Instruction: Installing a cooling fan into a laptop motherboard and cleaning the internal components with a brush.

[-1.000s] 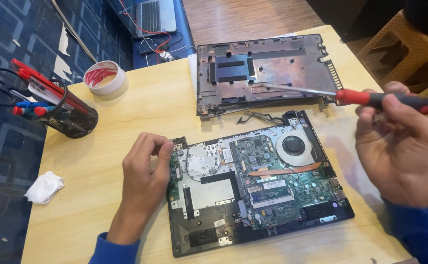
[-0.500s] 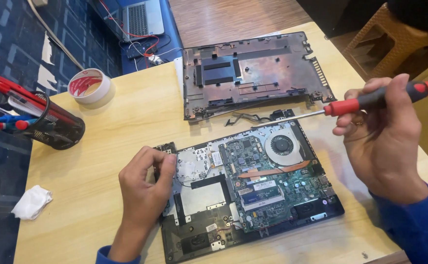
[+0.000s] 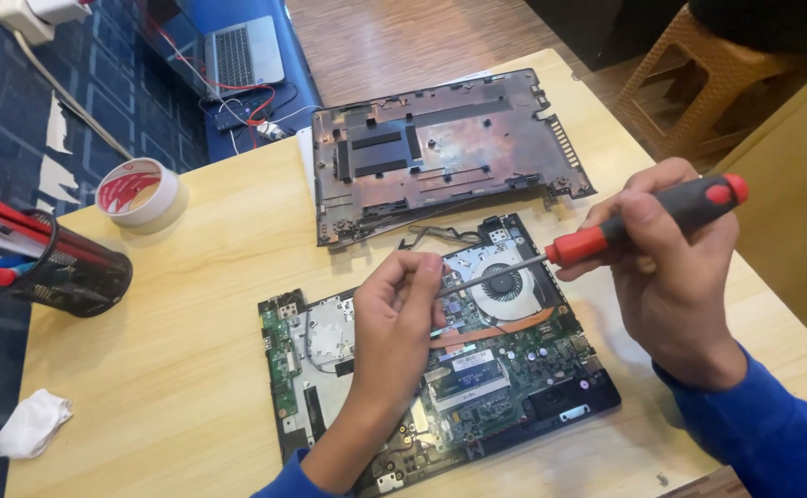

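We see the right hand (image 3: 675,277) gripping a screwdriver with a red-and-black ribbed handle (image 3: 647,224). Its thin steel shaft slants down to the left hand (image 3: 394,318), whose fingers pinch the shaft's tip above the opened laptop base with green circuit board and round black fan (image 3: 505,369). Behind lies the detached dark metal bottom cover (image 3: 440,152) on the pale wooden table (image 3: 191,350); a white tape roll with red inside (image 3: 136,192) sits left.

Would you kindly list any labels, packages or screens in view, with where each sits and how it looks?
Sticker: on the memory module in the open laptop, right of the left hand; small white rectangle.
Tape roll: table's far left; round, white with red print.
Screens: none; the floor laptop shows only its keyboard.
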